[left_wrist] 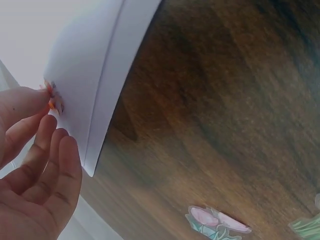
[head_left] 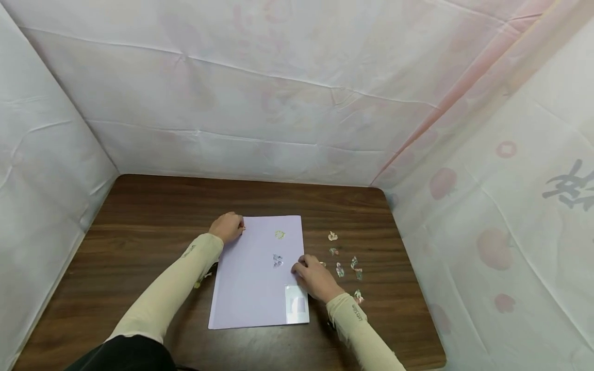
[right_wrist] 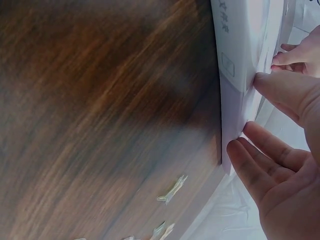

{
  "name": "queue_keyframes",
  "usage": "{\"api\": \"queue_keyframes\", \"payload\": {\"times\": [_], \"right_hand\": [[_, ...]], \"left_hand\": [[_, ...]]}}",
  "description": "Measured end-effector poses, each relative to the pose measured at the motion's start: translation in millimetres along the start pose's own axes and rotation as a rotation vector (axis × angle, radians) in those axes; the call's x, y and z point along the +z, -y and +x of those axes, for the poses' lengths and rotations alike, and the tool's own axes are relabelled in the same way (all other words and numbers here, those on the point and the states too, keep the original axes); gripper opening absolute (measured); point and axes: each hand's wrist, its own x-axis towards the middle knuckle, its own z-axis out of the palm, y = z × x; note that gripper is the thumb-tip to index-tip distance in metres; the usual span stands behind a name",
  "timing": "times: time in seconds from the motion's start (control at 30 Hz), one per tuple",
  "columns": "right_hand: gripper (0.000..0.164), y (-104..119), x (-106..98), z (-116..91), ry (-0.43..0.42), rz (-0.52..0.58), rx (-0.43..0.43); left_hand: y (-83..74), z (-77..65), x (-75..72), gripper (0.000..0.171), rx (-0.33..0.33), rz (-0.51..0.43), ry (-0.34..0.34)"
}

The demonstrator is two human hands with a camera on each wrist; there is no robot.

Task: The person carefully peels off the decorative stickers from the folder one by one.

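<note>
A lilac file folder (head_left: 250, 293) lies on the wooden table, with a yellow-green ring-shaped sticker (head_left: 280, 234) and a bluish sticker (head_left: 277, 260) on its cover. At the folder's upper left corner, my left hand (head_left: 227, 226) pinches a small orange and pink sticker (left_wrist: 56, 99) between thumb and index finger, close over the cover. The other left fingers are loosely bent. My right hand (head_left: 315, 278) rests at the folder's right edge, just above the clear label pocket (head_left: 296, 304). Its thumb and relaxed fingertips (right_wrist: 240, 150) touch the folder's edge.
Several cut-out stickers (head_left: 340, 269) lie scattered on the table right of the folder. More lie to the left near my left forearm, among them a pink and teal one (left_wrist: 215, 222) and a green one (left_wrist: 307, 227). Pale printed cloth (head_left: 260, 103) walls the table's back and sides.
</note>
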Motion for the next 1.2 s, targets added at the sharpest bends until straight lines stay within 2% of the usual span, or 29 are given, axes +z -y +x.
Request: {"api": "queue_keyframes", "payload": {"times": [0.3, 0.5, 0.8, 0.97, 1.2], "right_hand": [[0.013, 0.7, 1.9, -2.3, 0.003, 0.0, 0.014], [0.012, 0.6, 1.4, -1.7, 0.01, -0.002, 0.016], [0.013, 1.2, -0.6, -2.7, 0.009, 0.019, 0.015], [0.014, 0.4, -1.5, -2.0, 0.004, 0.024, 0.011], [0.014, 0.1, 1.1, -1.4, -0.001, 0.037, -0.011]], "left_hand": [[4.4, 2.9, 3.2, 0.012, -0.003, -0.06, 0.031], [6.8, 4.4, 3.1, 0.014, 0.016, -0.048, 0.065], [1.0, 2.8, 0.7, 0.013, 0.007, -0.036, 0.038], [1.8, 5.6, 0.0, 0.014, -0.029, -0.063, 0.093], [12.8, 3.2, 3.2, 0.023, -0.093, -0.154, 0.174]]}}
